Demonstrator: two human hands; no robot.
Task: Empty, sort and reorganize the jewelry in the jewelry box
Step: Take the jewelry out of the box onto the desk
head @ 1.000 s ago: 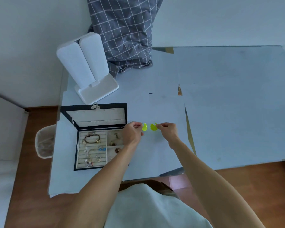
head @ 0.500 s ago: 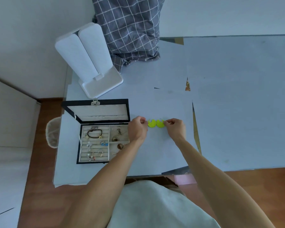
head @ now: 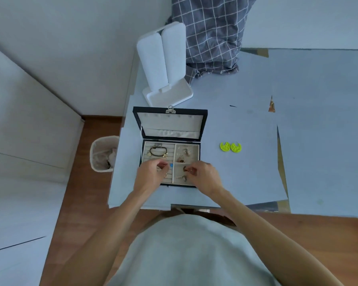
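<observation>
The black jewelry box (head: pixel 170 110) stands open on the table, its lid upright. A dark bracelet (head: pixel 158 151) lies in the back left section of its cream tray, and small earrings (head: pixel 185 153) lie in the back right one. My left hand (head: pixel 150 177) hovers over the ring rows at the front left, fingertips pinched on a small piece I cannot make out. My right hand (head: pixel 205 175) pinches a small dark earring (head: pixel 186 169) in the front right section. Two neon green earrings (head: pixel 230 146) lie side by side on the table, right of the box.
A white folding stand (head: pixel 165 58) stands behind the box, with a grey checked cloth (head: pixel 211 34) beyond it. A small bin (head: pixel 102 153) sits on the floor left of the table (head: pixel 256 178). The table's near edge runs just below the box.
Both hands let go of the green earrings, which now lie on the table. The hands moved left into the jewelry box and closed on small pieces there.
</observation>
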